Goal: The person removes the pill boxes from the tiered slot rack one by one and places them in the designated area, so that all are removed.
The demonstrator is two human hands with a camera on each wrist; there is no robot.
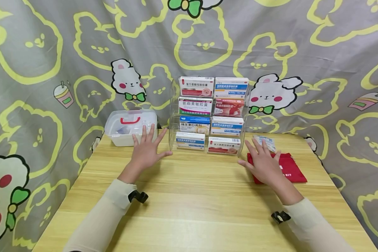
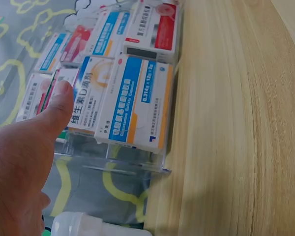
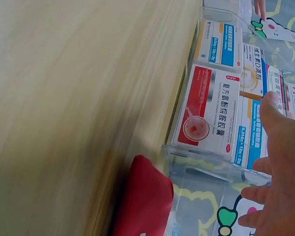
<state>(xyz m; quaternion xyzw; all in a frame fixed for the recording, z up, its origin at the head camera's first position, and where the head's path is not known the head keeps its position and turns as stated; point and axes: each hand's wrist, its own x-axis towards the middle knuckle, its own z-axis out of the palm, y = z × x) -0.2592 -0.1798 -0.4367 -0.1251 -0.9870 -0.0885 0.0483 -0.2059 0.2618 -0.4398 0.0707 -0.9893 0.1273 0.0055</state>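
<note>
A clear tiered rack (image 1: 170,140) holds several medicine boxes in two columns, among them a blue-and-white box (image 1: 190,141) and a red-and-white box (image 1: 223,145) on the lowest tier. Left of the rack, my left hand (image 1: 146,152) is spread with straight fingers and holds nothing; behind its fingertips stands a white lidded plastic box (image 1: 126,140) with a red handle (image 1: 130,120). My right hand (image 1: 264,164), likewise spread and holding nothing, hovers over or rests on a red pouch (image 1: 294,171); contact cannot be told. A small clear packet (image 1: 267,142) lies behind that hand.
The wooden table (image 1: 189,210) stretches in front of the rack toward the person. A grey curtain (image 1: 157,42) with cartoon rabbits hangs close behind the table and along its sides. Both wrists carry small black cameras (image 1: 138,196).
</note>
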